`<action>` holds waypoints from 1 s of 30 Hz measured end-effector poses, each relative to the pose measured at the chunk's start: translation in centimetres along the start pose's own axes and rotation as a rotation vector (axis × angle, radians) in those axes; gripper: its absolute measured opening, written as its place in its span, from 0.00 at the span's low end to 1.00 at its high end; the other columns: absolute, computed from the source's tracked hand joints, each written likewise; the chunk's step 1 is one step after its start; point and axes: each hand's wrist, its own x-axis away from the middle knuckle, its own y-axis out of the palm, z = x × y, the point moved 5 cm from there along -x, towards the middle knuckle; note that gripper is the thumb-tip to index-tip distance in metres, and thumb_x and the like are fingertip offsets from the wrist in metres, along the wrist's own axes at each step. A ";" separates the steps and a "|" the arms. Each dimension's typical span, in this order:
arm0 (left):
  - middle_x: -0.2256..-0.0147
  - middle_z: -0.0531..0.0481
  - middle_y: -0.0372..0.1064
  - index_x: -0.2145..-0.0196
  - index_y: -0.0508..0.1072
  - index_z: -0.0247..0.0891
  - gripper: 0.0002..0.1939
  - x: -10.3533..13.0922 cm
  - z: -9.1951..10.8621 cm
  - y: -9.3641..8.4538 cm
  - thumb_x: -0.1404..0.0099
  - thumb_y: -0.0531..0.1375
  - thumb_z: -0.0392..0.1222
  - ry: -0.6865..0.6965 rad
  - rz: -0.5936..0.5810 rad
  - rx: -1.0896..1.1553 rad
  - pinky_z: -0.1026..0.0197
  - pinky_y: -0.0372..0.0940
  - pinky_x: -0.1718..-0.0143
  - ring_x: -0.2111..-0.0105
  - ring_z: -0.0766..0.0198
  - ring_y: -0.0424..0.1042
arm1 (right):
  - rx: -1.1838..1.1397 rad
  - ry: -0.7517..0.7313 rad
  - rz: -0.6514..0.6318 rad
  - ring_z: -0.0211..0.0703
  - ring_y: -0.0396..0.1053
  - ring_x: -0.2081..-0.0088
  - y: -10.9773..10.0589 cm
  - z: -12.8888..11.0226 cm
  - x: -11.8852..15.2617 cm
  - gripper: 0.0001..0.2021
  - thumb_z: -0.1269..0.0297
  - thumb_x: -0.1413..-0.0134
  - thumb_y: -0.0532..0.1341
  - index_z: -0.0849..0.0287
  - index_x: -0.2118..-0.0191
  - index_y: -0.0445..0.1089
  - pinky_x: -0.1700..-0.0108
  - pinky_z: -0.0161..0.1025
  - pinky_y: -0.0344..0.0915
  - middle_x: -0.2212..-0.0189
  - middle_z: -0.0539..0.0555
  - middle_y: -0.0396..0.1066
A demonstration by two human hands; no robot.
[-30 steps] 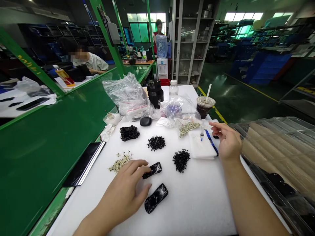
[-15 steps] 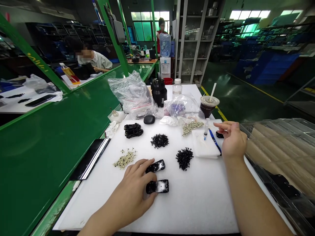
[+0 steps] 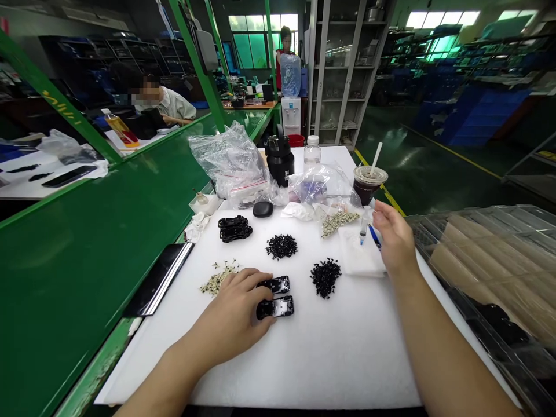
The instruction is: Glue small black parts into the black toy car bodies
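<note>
Two small black toy car bodies (image 3: 281,306) lie side by side on the white work surface (image 3: 330,353). My left hand (image 3: 237,307) is closed around their left ends, with fingers and thumb against them. My right hand (image 3: 396,237) is at the right, its fingers apart and partly curled beside the top of a small syringe (image 3: 364,229). Whether they touch the syringe is hard to see. The syringe stands tilted over a folded white cloth (image 3: 358,258), its blue tip down. A blue pen (image 3: 374,236) lies by that hand, partly hidden.
Loose small black parts form one pile (image 3: 281,247) and a second pile (image 3: 325,278). Pale parts (image 3: 219,278) lie left. More black car bodies (image 3: 234,229) sit behind. Plastic bags (image 3: 230,165), a black bottle (image 3: 280,162) and a drink cup (image 3: 369,182) stand at the back; clear trays (image 3: 490,260) at right.
My left hand and the front car body have moved away from me, bringing the two bodies closer together. My right hand has moved left to the syringe, covering part of the pen.
</note>
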 end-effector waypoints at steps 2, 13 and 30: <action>0.43 0.51 0.67 0.60 0.74 0.47 0.08 -0.1 0.1 0.0 0.37 0.60 0.46 -0.002 0.008 0.004 0.38 0.57 0.42 0.42 0.48 0.60 | 0.018 0.026 -0.055 0.58 0.62 0.41 0.8 0.0 0.0 0.33 0.43 0.44 0.63 0.57 0.39 0.65 0.40 0.55 0.60 0.42 0.62 0.65; 0.46 0.49 0.69 0.64 0.73 0.44 0.05 -0.8 1.1 -0.4 0.38 0.60 0.45 0.032 0.026 -0.051 0.41 0.59 0.46 0.45 0.48 0.63 | -0.131 0.071 -0.198 0.43 0.66 0.68 3.4 0.2 -0.1 0.29 0.49 0.52 0.71 0.54 0.46 0.69 0.61 0.42 0.64 0.69 0.49 0.68; 0.51 0.37 0.69 0.63 0.75 0.39 0.23 1.1 2.3 1.9 0.35 0.52 0.61 -0.277 0.137 -0.306 0.44 0.69 0.57 0.56 0.45 0.73 | -0.548 0.363 -0.355 0.30 0.41 0.87 3.6 -0.6 0.7 0.35 0.24 0.53 0.54 0.57 0.81 0.60 0.84 0.32 0.38 0.89 0.43 0.47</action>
